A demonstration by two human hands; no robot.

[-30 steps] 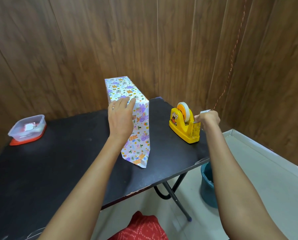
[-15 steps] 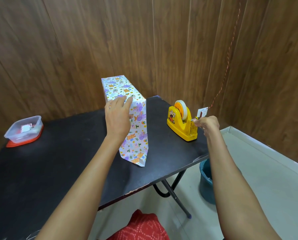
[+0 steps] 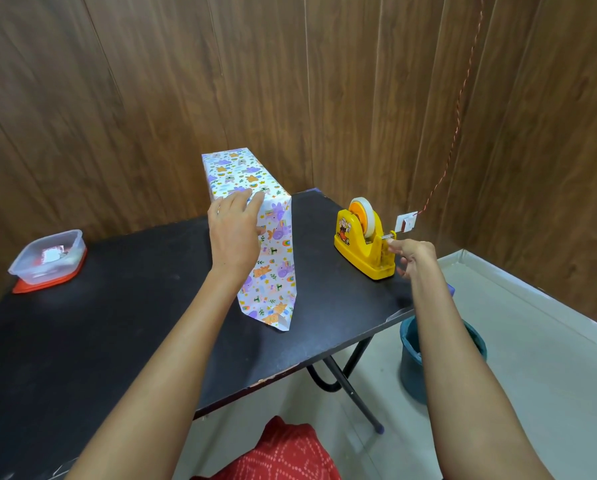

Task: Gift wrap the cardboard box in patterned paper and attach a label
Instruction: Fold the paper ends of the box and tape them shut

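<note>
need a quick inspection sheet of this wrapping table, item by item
surface: black table on folding legs
job's things: wrapped box, near-end flap folded down; yellow tape dispenser to its right; label: nothing seen
clutter: plastic container on red lid, far left
grips: left hand flat on box; right hand at dispenser cutter, pinch unclear
cables: red cord down wall
surroundings: wood-panel wall, teal bucket on floor
</note>
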